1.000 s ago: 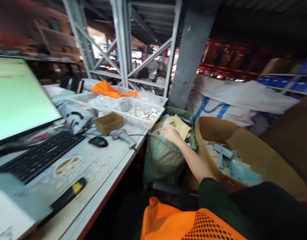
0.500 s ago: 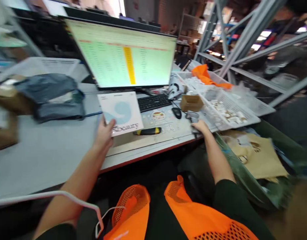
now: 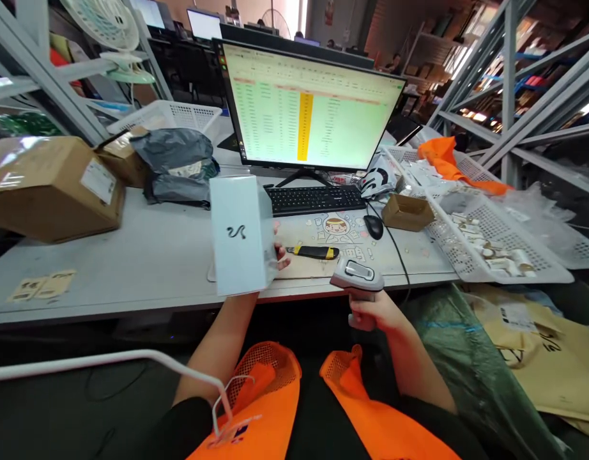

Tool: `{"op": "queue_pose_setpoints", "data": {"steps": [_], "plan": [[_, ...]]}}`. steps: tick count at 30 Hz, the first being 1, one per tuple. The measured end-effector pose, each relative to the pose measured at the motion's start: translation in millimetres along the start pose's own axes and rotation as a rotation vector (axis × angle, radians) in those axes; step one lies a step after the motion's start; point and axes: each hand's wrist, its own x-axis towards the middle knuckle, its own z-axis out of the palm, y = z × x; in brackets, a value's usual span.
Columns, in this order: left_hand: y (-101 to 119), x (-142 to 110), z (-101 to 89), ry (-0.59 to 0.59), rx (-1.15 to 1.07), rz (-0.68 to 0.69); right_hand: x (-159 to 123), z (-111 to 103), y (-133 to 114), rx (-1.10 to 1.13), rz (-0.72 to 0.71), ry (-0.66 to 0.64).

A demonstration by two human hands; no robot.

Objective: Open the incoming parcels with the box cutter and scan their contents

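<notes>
A pale blue-white box (image 3: 237, 255) with a dark squiggle on its side stands upright in my left hand (image 3: 281, 254). Only some fingers show past the box's right side; the palm is hidden behind it. My right hand (image 3: 378, 311) is wrapped around the handle of a grey barcode scanner (image 3: 358, 275), whose head points left toward the box. Between the two, a black and yellow utility knife (image 3: 316, 252) lies on the desk mat (image 3: 299, 268).
A monitor (image 3: 313, 108), keyboard (image 3: 313, 199) and mouse (image 3: 373, 226) stand at the back. Cardboard boxes (image 3: 55, 185) and a grey plastic parcel (image 3: 179, 167) sit left. At right are a small brown box (image 3: 407, 212), white baskets (image 3: 467, 262) and a green sack (image 3: 467, 345).
My left hand has turned the box, so its plain marked side now shows instead of the printed face. My right hand has lifted the barcode scanner from the desk's right side toward the box.
</notes>
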Motion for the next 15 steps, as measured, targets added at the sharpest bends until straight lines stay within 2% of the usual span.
{"op": "queue_pose_setpoints", "data": {"steps": [2,4,9,11,13,15], "plan": [[2,-8,-0.4,-0.103,-0.079,-0.044,-2,10,0,0.032,0.061,-0.117],[-1,-15,1.8,-0.134,-0.096,-0.027,-3,17,-1,0.047,0.093,-0.185],[-8,-26,11.4,-0.014,0.092,-0.029,-5,23,1,0.014,0.18,-0.234],[-1,-32,6.5,0.024,0.164,-0.027,-5,12,5,-0.017,0.165,-0.13],[12,-42,-9.5,0.106,0.247,0.01,-3,-11,6,-0.109,0.102,0.093],[28,-52,-35.6,0.275,0.347,0.147,3,-47,4,-0.248,0.029,0.349]]}}
